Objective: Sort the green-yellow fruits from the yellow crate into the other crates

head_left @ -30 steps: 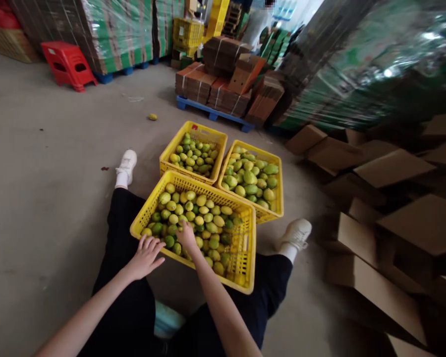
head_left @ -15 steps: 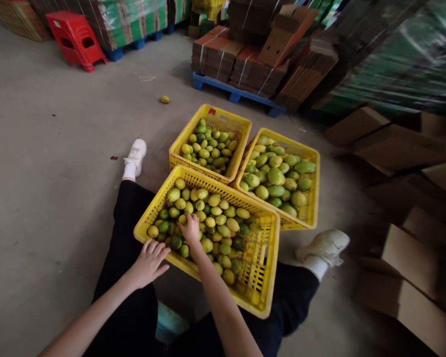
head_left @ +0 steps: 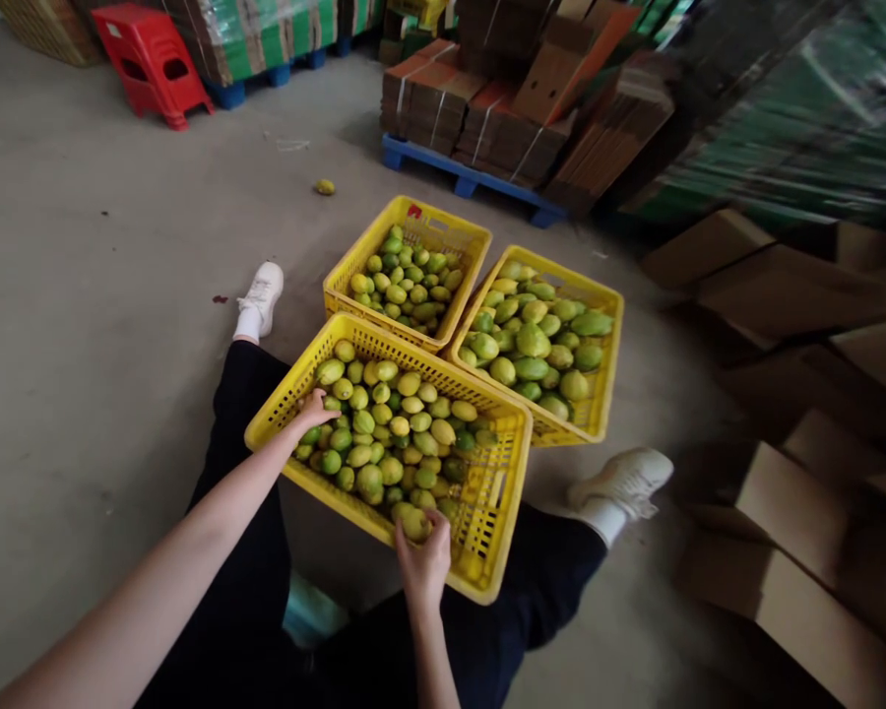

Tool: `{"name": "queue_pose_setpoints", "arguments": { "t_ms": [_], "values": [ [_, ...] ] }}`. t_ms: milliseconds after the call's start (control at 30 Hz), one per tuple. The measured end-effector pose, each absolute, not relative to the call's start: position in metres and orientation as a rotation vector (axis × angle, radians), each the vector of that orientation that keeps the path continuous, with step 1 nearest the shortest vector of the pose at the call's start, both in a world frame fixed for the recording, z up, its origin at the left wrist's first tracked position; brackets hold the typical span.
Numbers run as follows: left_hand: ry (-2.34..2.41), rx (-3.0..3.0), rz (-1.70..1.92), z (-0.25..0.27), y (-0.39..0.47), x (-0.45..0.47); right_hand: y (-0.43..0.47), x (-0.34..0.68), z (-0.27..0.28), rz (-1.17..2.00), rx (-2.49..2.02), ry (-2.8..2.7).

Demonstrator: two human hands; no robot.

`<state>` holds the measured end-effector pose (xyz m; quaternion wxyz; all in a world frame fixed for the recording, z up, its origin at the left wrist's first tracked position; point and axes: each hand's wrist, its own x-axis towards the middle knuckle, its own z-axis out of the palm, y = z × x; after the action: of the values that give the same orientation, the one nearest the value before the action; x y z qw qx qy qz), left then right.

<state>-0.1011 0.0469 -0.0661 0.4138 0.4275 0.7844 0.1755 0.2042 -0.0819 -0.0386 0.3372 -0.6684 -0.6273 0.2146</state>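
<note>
The right hand (head_left: pixel 426 568) pinches a yellow-green lemon (head_left: pixel 414 525) at the near side of the front crate (head_left: pixel 515 473), while the left hand (head_left: pixel 311 414) lies with bent fingers over the fruits (head_left: pixel 330 371) at its left end, and I cannot tell if it grips one. Behind stand a second crate (head_left: pixel 469 231) and a third crate (head_left: pixel 601 394), also with fruits; farther, one lone fruit (head_left: pixel 326 187) lies on the floor (head_left: pixel 155 295) before a blue pallet (head_left: pixel 479 167).

Beyond my right hand (head_left: pixel 423 556) and beside my left hand (head_left: pixel 314 414), I see green-to-yellow lemons (head_left: pixel 400 426) loosely filling a perforated yellow crate (head_left: pixel 499 498); my right hand grips one yellowish lemon (head_left: pixel 414 525).
</note>
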Motion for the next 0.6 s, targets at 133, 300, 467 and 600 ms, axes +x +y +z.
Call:
{"name": "queue_pose_setpoints", "arguments": {
  "t_ms": [133, 300, 467, 600],
  "values": [
    [2.137, 1.110, 0.214, -0.072, 0.044, -0.094, -0.076, 0.187, -0.041, 0.452, -1.901, -1.720],
    [2.145, 1.188, 0.165, -0.063, 0.043, -0.089, -0.075, 0.180, -0.039, 0.283, -1.910, -1.799],
    [2.055, 1.174, 0.342, -0.043, 0.031, -0.088, -0.072, 0.176, -0.034, 0.368, -1.947, -1.831],
    [1.920, 1.055, 0.622, -0.018, 0.013, -0.080, -0.066, 0.176, -0.027, 0.524, -1.931, -1.773]
  ]
}}
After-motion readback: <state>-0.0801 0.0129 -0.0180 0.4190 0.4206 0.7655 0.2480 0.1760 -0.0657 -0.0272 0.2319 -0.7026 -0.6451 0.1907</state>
